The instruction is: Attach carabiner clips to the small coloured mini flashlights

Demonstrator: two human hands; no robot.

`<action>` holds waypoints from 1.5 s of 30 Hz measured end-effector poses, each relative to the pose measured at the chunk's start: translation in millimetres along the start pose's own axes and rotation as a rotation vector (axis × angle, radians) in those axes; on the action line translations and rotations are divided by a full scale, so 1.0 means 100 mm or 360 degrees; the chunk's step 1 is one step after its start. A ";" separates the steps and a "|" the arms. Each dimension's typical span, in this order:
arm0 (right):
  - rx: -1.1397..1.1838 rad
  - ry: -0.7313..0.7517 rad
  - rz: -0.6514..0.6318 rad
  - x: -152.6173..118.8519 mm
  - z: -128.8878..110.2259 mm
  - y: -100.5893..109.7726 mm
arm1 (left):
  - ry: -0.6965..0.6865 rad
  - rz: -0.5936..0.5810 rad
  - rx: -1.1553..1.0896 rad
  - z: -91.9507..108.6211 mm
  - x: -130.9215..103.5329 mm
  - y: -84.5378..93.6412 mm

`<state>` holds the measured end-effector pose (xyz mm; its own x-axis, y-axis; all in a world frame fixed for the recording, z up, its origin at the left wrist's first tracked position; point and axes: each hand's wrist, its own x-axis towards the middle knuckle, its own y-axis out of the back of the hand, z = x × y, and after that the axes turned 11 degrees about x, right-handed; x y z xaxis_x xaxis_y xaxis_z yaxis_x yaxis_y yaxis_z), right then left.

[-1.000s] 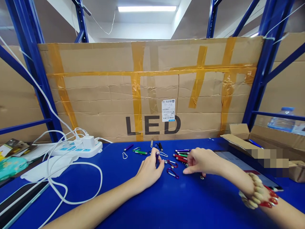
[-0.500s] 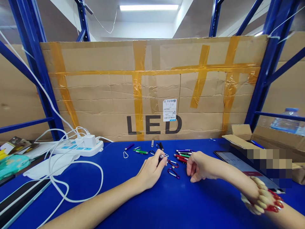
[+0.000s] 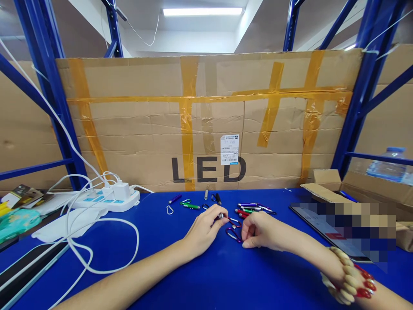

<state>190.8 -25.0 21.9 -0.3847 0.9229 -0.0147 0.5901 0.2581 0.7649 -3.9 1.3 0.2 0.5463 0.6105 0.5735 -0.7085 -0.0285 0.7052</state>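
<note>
My left hand (image 3: pixel 206 230) is closed around a small metal cylinder (image 3: pixel 220 215); only its round end shows between thumb and fingers. Just to the right, my right hand (image 3: pixel 258 230) has thumb and forefinger pinched at the near end of a dark purple carabiner (image 3: pixel 232 234) lying on the blue table. A red carabiner (image 3: pixel 235 222) lies between the two hands. Behind my right hand are several pens (image 3: pixel 254 206) and red cylinders (image 3: pixel 241 212), partly hidden by the fingers.
Farther back lie a silver cylinder (image 3: pixel 206 194), a black one (image 3: pixel 218 198), a green one (image 3: pixel 191 206), a purple one (image 3: pixel 175 199) and a silver carabiner (image 3: pixel 169 210). A power strip (image 3: pixel 106 199) with looped white cables stands left. A tablet (image 3: pixel 322 228) and cardboard box (image 3: pixel 371 196) sit right.
My right hand has moved left and onto the end of the purple carabiner, which has shifted slightly. My left hand stays nearly in place, with the cylinder's end turned a little more into view.
</note>
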 end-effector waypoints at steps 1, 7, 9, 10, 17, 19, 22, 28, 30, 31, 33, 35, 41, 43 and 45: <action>-0.0060 0.0019 0.0067 0.00 -0.02 -0.01 | 0.0020 -0.0009 0.0000 0.00 0.00 0.00; -0.0411 0.0453 0.0794 0.00 -0.17 -0.03 | 0.0276 -0.0115 0.0069 -0.02 0.00 -0.05; -0.0350 0.0662 0.0903 -0.02 -0.21 -0.03 | 0.0277 -0.0153 0.0057 -0.03 0.00 -0.06; -0.0336 0.0742 0.0924 -0.03 -0.22 -0.04 | 0.0254 -0.0169 0.0041 -0.03 0.00 -0.06; -0.0494 0.1070 0.0913 -0.05 -0.21 -0.15 | 0.0068 -0.0261 -0.0001 -0.02 -0.02 -0.04; -0.0475 0.1121 0.0902 -0.03 -0.20 -0.18 | 0.0030 -0.0279 -0.0006 -0.01 -0.03 -0.03; -0.0438 0.1151 0.0925 -0.02 -0.19 -0.19 | -0.0016 -0.0291 0.0000 0.01 -0.04 -0.02; -0.0506 0.1135 0.1016 -0.05 -0.22 -0.19 | -0.0049 -0.0288 0.0038 0.05 -0.04 0.00; -0.0558 0.1119 0.1011 -0.05 -0.22 -0.20 | -0.0085 -0.0275 0.0078 0.04 -0.05 0.00; -0.0578 0.1118 0.1005 -0.04 -0.22 -0.20 | -0.0100 -0.0272 0.0095 0.04 -0.05 -0.01; -0.0606 0.1130 0.1005 -0.03 -0.21 -0.21 | -0.0087 -0.0263 0.0113 0.02 -0.06 -0.02; -0.0609 0.1130 0.1025 -0.02 -0.20 -0.22 | -0.0005 -0.0236 0.0119 0.01 -0.06 -0.04; -0.0558 0.0887 0.1002 0.01 -0.13 -0.09 | 0.0159 -0.0163 0.0025 0.00 -0.03 -0.05; -0.0551 0.0773 0.0977 0.02 -0.11 -0.04 | 0.0181 -0.0126 -0.0043 0.00 -0.03 -0.05; -0.0576 0.0681 0.0944 0.03 -0.10 0.00 | 0.0183 -0.0094 -0.0109 -0.01 -0.03 -0.06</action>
<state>182.9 -25.0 28.1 -0.3611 0.6691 0.6495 0.5432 -0.4152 0.7297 -2.1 0.3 -6.6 0.5360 0.6965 0.4771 -0.7073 0.0619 0.7041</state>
